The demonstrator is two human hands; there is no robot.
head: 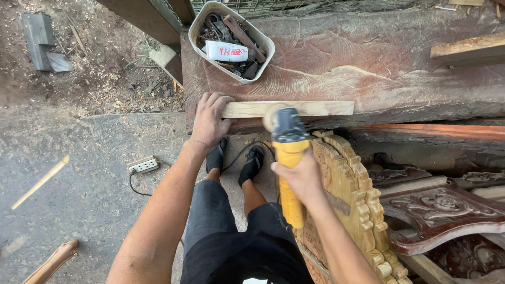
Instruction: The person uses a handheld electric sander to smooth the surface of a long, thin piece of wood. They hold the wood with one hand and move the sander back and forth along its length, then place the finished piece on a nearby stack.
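1. The left hand (209, 120) is flat, palm down, w/ fingers spread. It presses on the left end of a pale wood strip (294, 109). The left arm is stretched out nearly straight.
2. The right hand (302, 176) is closed tight round the yellow body of an angle grinder (289, 158). The right arm comes in from the bottom right, bent a bit.
3. The grinder's long side runs away from the person, nose pointing up to the strip. Its round disc end touches the strip near the middle & looks blurry.
4. The strip lies flat, long side going left to right, on the front edge of a big reddish wood slab (368, 63).
5. A white plastic tub (202, 21) sits on the slab, behind the strip, well apart. Inside: a white tube w/ a red band (226, 51) & dark metal bits, too jumbled to tell.
6. A carved pale wood panel (357, 205) stands just beside the right arm.
7. A white power strip (143, 165) lies on the ground, near the feet.
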